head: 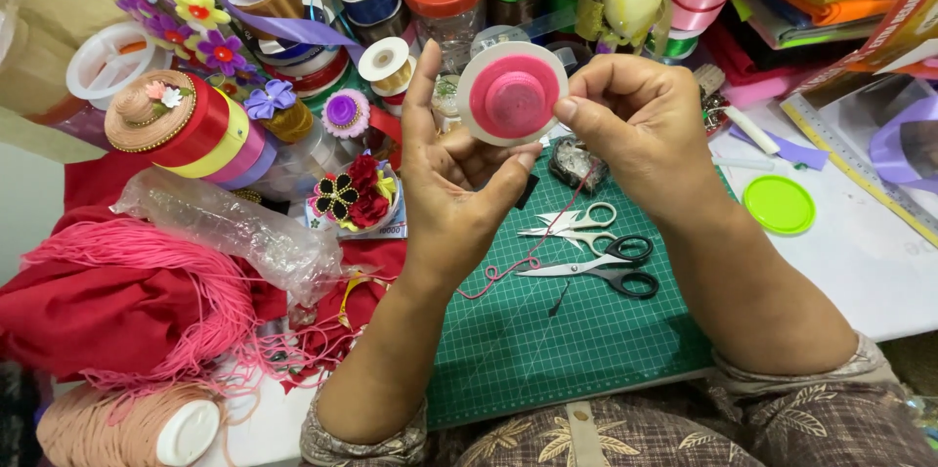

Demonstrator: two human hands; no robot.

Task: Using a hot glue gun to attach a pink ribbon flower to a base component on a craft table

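My left hand (451, 174) and my right hand (640, 125) are raised together over a green cutting mat (557, 330). Between them they hold a small round piece (512, 94): a white disc with a pink raised centre, like a tiny hat. My left thumb presses its lower edge and my right thumb and fingers pinch its right rim. A thin pink thread (528, 257) trails from the hands down onto the mat.
Black-handled scissors (611, 272) and small white-handled snips (576, 221) lie on the mat. Ribbon spools (220, 135) and fabric flowers (354, 193) crowd the back left. Pink cord (166, 301) piles at left. A green lid (779, 204) and a ruler (860, 169) lie at right.
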